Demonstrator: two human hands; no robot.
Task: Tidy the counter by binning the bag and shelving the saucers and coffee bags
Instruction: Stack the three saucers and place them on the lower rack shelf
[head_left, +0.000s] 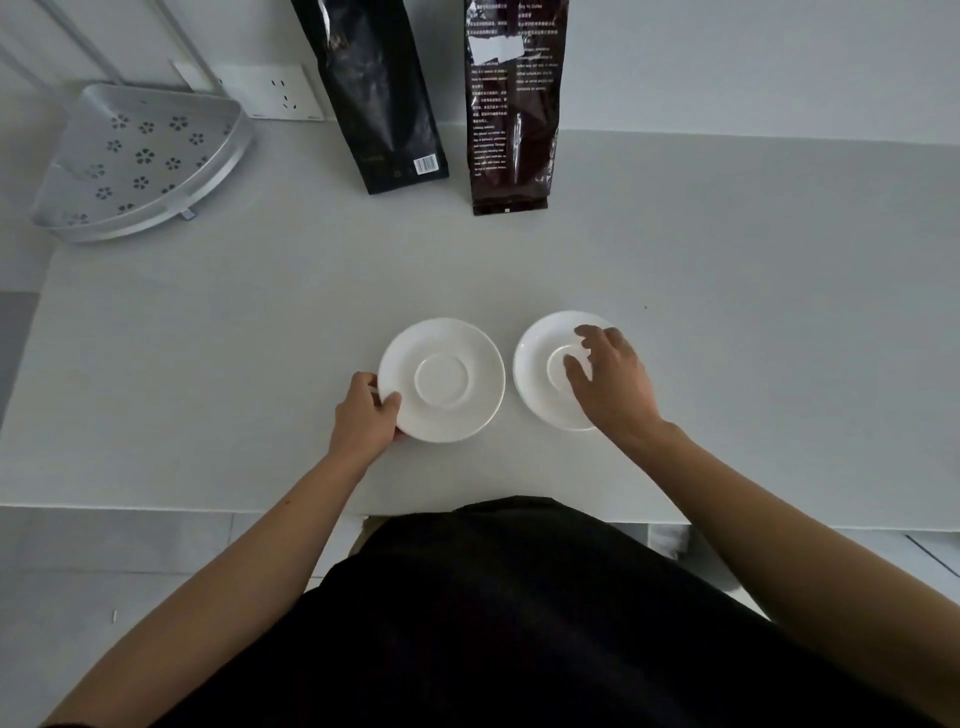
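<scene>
Two white saucers lie side by side on the white counter. My left hand grips the left saucer at its near-left rim, thumb on top. My right hand hovers over the right saucer with fingers spread, covering its right half; contact is unclear. Two coffee bags stand against the back wall: a black one on the left and a dark brown one with white print on the right.
A white corner shelf tray with flower-shaped holes sits at the back left, on thin rack rods. A wall socket is behind it. The counter's front edge runs just ahead of my dark-clothed body.
</scene>
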